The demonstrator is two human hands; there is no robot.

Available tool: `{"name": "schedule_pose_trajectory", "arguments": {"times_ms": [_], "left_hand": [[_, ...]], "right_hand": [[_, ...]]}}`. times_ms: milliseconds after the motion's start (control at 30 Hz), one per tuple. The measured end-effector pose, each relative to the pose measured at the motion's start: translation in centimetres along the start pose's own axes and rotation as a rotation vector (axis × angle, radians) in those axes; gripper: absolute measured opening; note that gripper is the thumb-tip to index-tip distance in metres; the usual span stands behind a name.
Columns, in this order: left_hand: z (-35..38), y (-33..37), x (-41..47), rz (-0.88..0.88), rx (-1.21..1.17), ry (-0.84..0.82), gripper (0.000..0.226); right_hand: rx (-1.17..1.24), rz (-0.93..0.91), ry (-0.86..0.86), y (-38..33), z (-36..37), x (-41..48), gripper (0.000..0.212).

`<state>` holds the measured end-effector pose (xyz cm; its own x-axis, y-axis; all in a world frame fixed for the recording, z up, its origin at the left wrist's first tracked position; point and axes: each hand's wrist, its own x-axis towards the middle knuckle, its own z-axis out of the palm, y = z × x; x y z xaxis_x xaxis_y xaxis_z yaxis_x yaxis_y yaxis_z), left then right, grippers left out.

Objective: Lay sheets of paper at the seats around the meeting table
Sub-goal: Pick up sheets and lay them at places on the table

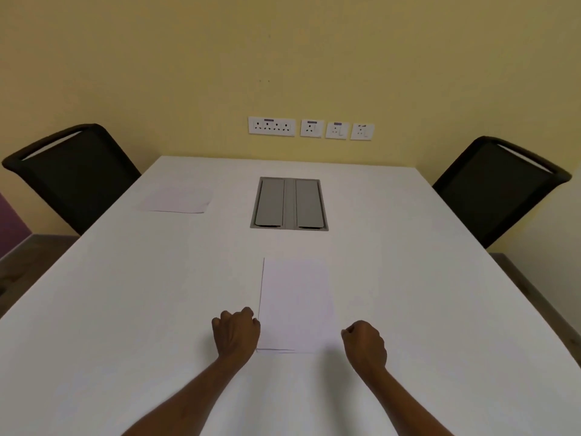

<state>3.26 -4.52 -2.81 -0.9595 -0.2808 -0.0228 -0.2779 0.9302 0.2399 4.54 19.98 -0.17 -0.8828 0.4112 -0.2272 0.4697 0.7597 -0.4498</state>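
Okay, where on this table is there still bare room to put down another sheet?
The right side of the table is bare, from the grey hatch to the right chair. The near-left stretch is bare too, below the far sheet. The near middle is taken by the near sheet, between the left hand and right hand.

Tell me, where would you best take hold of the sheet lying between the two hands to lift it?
Probably at its near left corner, from the person's side. The sheet lies flat on the table, but faint lines along its left and near edges suggest they stand slightly proud. The left hand is beside that corner; a thumb-and-finger grip could slide under there.
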Motion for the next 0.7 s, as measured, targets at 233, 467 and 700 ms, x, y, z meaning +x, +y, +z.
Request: {"name": "schedule_pose_trajectory", "arguments": {"times_ms": [233, 467, 700], "left_hand": [[3.8, 1.7, 5.2, -0.104, 0.065, -0.033, 0.025], [7.1, 2.1, 7.3, -0.287, -0.098, -0.131, 0.028], [7.9, 3.2, 7.8, -0.316, -0.14, -0.108, 0.024]], "right_hand": [[-0.069, -0.071, -0.044, -1.6, 3.9, 6.2, 0.018], [0.005, -0.027, -0.059, -2.4, 5.9, 9.9, 0.018], [0.003, -0.005, -0.092, -2.7, 7.2, 10.4, 0.02]]}}
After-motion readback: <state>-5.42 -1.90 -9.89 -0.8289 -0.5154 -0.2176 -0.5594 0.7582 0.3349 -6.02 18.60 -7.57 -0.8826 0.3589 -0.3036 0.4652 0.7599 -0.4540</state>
